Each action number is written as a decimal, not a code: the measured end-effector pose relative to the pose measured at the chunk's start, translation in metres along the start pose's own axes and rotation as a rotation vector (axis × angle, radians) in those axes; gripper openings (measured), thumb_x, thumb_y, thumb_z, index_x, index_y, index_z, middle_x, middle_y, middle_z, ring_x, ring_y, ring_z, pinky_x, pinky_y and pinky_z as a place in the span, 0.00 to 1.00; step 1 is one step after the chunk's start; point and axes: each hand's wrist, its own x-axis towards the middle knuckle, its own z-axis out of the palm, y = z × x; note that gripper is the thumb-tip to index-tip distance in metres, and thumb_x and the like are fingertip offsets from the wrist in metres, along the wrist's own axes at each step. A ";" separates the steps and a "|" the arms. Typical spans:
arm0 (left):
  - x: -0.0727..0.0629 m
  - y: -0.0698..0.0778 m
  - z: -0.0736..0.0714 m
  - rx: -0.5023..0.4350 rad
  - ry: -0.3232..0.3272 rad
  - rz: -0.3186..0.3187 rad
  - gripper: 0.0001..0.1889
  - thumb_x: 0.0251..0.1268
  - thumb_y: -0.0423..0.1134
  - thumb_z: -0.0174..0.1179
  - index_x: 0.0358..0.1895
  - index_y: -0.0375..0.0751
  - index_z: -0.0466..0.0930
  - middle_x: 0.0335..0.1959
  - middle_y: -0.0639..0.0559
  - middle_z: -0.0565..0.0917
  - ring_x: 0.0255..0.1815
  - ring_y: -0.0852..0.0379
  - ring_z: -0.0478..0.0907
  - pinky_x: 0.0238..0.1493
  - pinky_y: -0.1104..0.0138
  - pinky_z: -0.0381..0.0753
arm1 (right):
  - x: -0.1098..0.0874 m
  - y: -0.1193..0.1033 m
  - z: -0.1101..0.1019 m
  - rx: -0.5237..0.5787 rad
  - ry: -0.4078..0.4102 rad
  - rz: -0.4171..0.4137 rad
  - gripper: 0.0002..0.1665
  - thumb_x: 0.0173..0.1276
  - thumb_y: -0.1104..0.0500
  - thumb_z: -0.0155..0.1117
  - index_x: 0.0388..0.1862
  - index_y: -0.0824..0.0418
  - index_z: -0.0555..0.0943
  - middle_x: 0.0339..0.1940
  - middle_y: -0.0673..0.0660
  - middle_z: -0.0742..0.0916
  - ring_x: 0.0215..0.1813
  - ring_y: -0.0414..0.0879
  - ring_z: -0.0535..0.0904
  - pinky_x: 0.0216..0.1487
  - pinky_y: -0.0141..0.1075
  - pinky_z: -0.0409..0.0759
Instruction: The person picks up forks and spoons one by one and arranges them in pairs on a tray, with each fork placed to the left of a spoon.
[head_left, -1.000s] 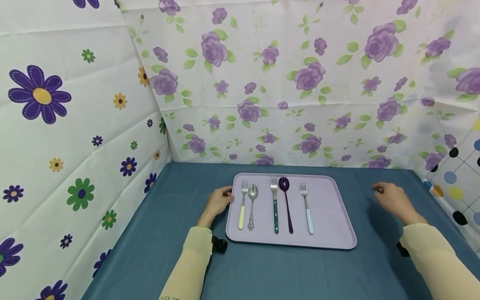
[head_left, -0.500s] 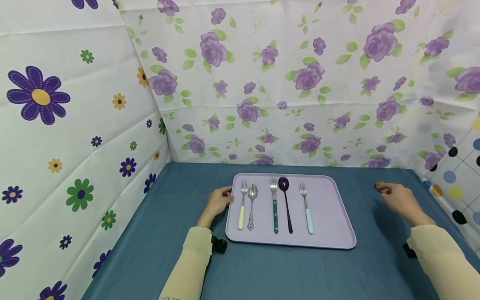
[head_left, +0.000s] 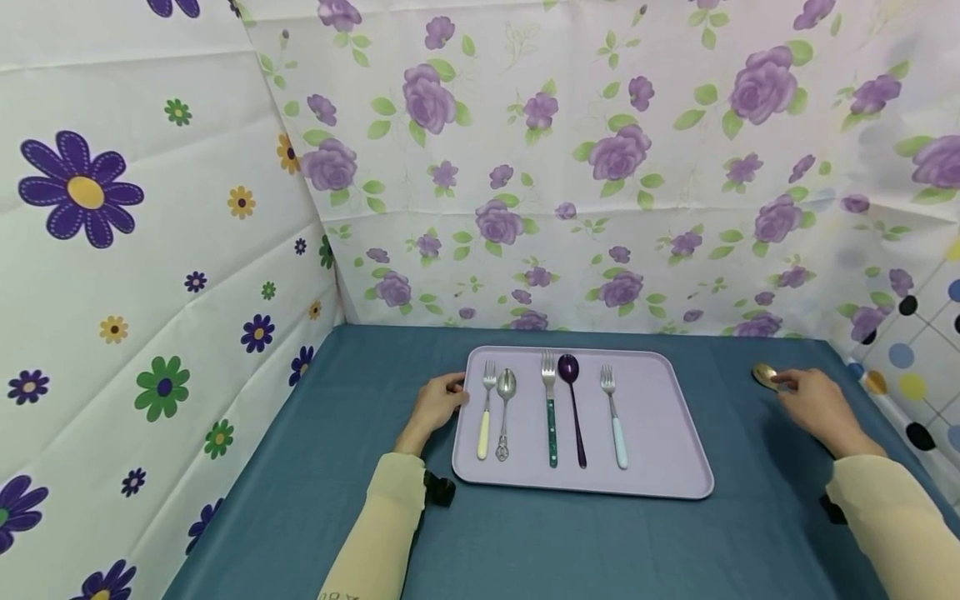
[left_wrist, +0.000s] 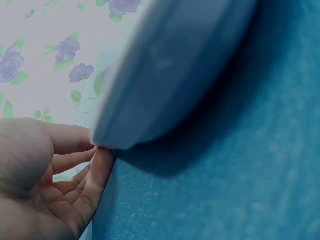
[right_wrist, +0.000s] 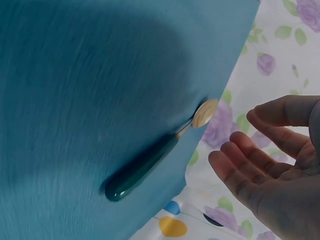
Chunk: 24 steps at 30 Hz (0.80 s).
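My left hand (head_left: 437, 404) is at the left edge of a lilac tray (head_left: 660, 433); in the left wrist view its thumb and forefinger pinch the tray's rim (left_wrist: 107, 135). On the tray lie a yellow-handled fork (head_left: 484, 417), a silver spoon (head_left: 504, 408), a green-handled fork (head_left: 551, 417), a dark purple spoon (head_left: 575, 408) and a light-blue-handled fork (head_left: 615, 417). Over the table at right, my right hand (head_left: 821, 408) is above a gold-bowled spoon (head_left: 764, 374). The right wrist view shows its dark green handle (right_wrist: 145, 167) on the table, apart from my loosely bent fingers (right_wrist: 240, 170).
A blue-green cloth (head_left: 585, 550) covers the table. Floral sheets stand as walls behind (head_left: 525, 167) and at left (head_left: 150, 275), with a dotted sheet (head_left: 915, 358) at right. The tray's right part is bare.
My right hand has moved to the right and slightly towards me, bringing the gold spoon bowl into sight. My left hand and the tray have stayed put.
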 end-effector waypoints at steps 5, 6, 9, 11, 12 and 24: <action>0.000 0.001 0.000 0.003 0.005 0.005 0.24 0.73 0.33 0.62 0.70 0.35 0.77 0.40 0.48 0.83 0.38 0.55 0.80 0.43 0.61 0.82 | -0.001 0.009 0.000 -0.015 0.020 -0.009 0.25 0.71 0.66 0.53 0.62 0.80 0.76 0.56 0.85 0.74 0.54 0.80 0.72 0.46 0.66 0.74; 0.000 0.001 0.000 0.003 0.004 0.005 0.24 0.73 0.33 0.62 0.70 0.35 0.77 0.40 0.48 0.83 0.38 0.55 0.80 0.43 0.61 0.82 | -0.001 0.011 0.000 -0.016 0.024 -0.009 0.25 0.71 0.66 0.53 0.62 0.81 0.76 0.56 0.85 0.74 0.54 0.80 0.72 0.46 0.67 0.74; -0.001 0.001 0.000 0.000 0.004 0.001 0.24 0.72 0.33 0.62 0.70 0.35 0.78 0.40 0.48 0.83 0.38 0.55 0.80 0.43 0.61 0.82 | -0.001 0.016 -0.001 -0.018 0.019 0.002 0.25 0.71 0.66 0.54 0.61 0.82 0.75 0.55 0.86 0.73 0.54 0.81 0.72 0.47 0.68 0.73; -0.001 0.001 0.000 0.000 0.004 0.003 0.24 0.72 0.33 0.62 0.70 0.35 0.78 0.40 0.48 0.83 0.37 0.55 0.80 0.43 0.61 0.82 | 0.000 0.019 -0.002 -0.024 0.014 0.010 0.25 0.70 0.66 0.55 0.61 0.83 0.75 0.55 0.86 0.74 0.54 0.81 0.72 0.48 0.69 0.73; -0.001 0.001 0.000 -0.002 0.004 0.002 0.24 0.72 0.33 0.62 0.70 0.35 0.78 0.40 0.48 0.83 0.37 0.55 0.80 0.43 0.61 0.82 | 0.000 0.020 -0.002 -0.026 0.007 0.016 0.25 0.70 0.66 0.55 0.61 0.83 0.75 0.55 0.86 0.74 0.54 0.82 0.72 0.49 0.69 0.73; -0.001 0.000 0.001 -0.002 0.005 0.006 0.24 0.72 0.33 0.62 0.70 0.35 0.78 0.40 0.48 0.83 0.38 0.55 0.80 0.44 0.60 0.82 | 0.010 0.033 -0.001 -0.059 -0.078 0.027 0.27 0.69 0.66 0.59 0.63 0.83 0.73 0.54 0.88 0.76 0.52 0.81 0.74 0.48 0.69 0.74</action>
